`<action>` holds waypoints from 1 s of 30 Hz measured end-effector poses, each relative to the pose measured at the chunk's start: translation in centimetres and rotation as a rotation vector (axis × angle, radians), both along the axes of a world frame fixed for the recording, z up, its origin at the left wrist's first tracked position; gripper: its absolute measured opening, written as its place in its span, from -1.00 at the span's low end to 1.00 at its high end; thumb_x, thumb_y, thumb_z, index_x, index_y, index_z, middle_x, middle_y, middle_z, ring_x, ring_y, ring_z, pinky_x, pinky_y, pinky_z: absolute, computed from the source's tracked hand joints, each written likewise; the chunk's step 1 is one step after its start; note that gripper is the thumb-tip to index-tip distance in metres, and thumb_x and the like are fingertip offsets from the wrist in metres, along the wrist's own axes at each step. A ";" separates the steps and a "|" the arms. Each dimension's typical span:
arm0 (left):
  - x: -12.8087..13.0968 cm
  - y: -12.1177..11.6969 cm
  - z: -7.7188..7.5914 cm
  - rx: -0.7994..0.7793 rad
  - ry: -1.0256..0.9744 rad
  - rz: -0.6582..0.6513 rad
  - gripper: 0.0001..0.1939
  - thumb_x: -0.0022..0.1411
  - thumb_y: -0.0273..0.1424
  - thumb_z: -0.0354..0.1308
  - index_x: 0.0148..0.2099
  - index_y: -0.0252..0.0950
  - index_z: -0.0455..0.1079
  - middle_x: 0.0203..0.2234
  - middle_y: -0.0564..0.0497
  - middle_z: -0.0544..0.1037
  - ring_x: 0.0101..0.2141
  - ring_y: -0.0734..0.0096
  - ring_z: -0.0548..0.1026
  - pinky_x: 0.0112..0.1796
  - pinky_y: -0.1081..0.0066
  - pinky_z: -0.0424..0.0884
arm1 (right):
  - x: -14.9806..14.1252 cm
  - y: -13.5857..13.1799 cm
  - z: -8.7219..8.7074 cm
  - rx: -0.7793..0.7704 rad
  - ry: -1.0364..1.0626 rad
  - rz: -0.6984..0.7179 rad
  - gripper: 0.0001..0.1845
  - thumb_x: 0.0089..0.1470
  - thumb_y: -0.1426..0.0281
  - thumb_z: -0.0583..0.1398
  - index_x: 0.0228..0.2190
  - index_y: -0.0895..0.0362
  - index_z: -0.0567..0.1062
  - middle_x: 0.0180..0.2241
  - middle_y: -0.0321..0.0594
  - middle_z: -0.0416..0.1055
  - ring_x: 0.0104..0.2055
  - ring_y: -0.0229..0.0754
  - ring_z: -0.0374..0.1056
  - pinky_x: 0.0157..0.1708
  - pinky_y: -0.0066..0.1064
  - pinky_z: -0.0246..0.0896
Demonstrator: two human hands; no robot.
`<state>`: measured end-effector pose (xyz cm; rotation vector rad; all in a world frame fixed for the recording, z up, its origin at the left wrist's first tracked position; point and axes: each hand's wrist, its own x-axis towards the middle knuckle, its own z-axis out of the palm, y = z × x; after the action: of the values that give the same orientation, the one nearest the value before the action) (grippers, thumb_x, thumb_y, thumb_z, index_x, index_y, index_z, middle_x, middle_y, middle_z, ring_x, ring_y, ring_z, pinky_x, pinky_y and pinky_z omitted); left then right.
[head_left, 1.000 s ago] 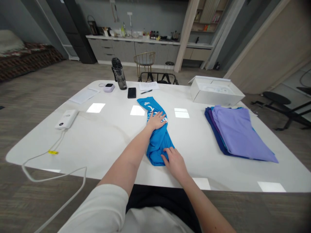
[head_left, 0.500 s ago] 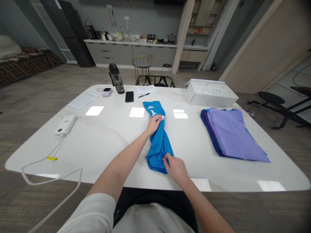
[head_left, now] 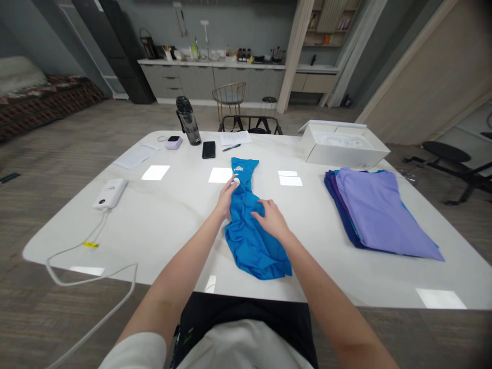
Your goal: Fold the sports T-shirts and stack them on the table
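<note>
A bright blue T-shirt (head_left: 251, 241) with a white print lies lengthwise in the middle of the white table (head_left: 172, 215), narrow at the far end and wider near me. My left hand (head_left: 226, 196) pinches the shirt's left edge near the white print. My right hand (head_left: 270, 219) lies on the cloth at mid-length, fingers curled loosely and pointing left.
A stack of folded purple and blue shirts (head_left: 378, 210) lies at the right, with an open white box (head_left: 344, 143) behind it. At the far edge stand a dark bottle (head_left: 188, 120), a phone (head_left: 208, 149), a pen and papers. A white power bank (head_left: 109, 192) with a cable sits left.
My right hand has left the shirt's near end and moved up to its middle. My left hand slid to the shirt's left edge. The near end now lies spread wider.
</note>
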<state>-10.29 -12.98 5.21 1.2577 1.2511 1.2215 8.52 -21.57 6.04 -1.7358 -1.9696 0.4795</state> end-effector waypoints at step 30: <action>0.2 -3.1 -1.1 0.096 0.719 -0.169 -0.41 0.26 -0.10 0.20 0.24 -0.29 0.35 0.05 -0.23 0.50 0.03 0.02 0.48 0.08 0.10 0.38 | -0.5 3.5 -2.3 -0.023 0.024 -0.050 -0.74 0.24 0.28 0.15 -0.09 0.11 0.50 -0.18 -0.13 0.47 -0.14 -0.07 0.38 -0.11 -0.30 0.23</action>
<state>-10.13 -16.06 4.14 1.9279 1.5488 0.7223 7.99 -18.07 3.76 -1.7810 -1.9069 0.5056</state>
